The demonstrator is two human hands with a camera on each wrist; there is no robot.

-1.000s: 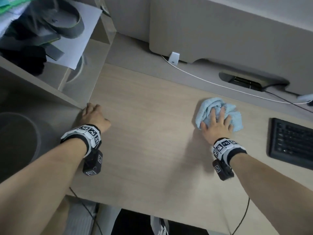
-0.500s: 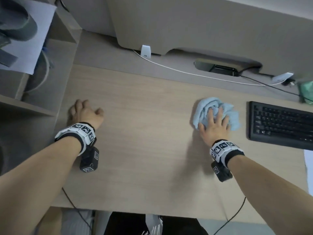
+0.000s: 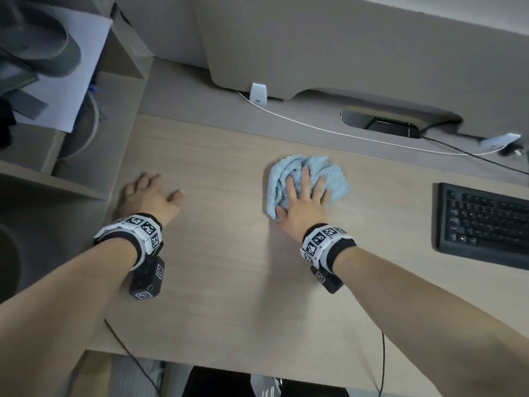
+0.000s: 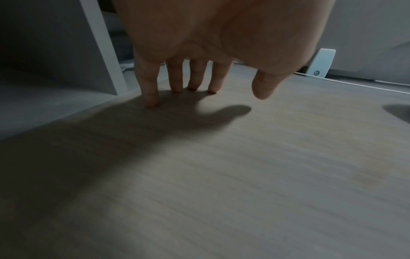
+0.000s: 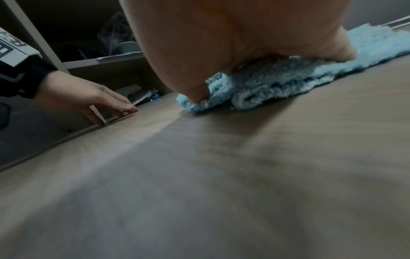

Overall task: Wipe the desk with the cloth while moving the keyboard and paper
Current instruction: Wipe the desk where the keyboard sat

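Note:
A crumpled light-blue cloth (image 3: 329, 173) (image 5: 288, 84) lies on the pale wooden desk (image 3: 229, 282) (image 5: 221, 175) a little right of centre. My right hand (image 3: 303, 196) (image 5: 244, 43) presses flat on it with the fingers spread and straight. My left hand (image 3: 146, 193) (image 4: 217, 78) (image 5: 88, 94) rests on its straight fingertips at the desk's left edge and holds nothing. A black keyboard (image 3: 483, 222) lies at the right edge of the head view, a clear gap from the cloth.
A shelf unit (image 3: 65, 184) stands left of the desk, with a white sheet (image 3: 86, 53) under grey things on it. A white cable (image 3: 329, 128), a small white stand (image 3: 258, 94) and a cable slot (image 3: 380, 124) lie along the back.
My right hand slid the cloth first towards the keyboard, then back left, away from it. My left hand stayed at the desk's left edge. The head view shifted.

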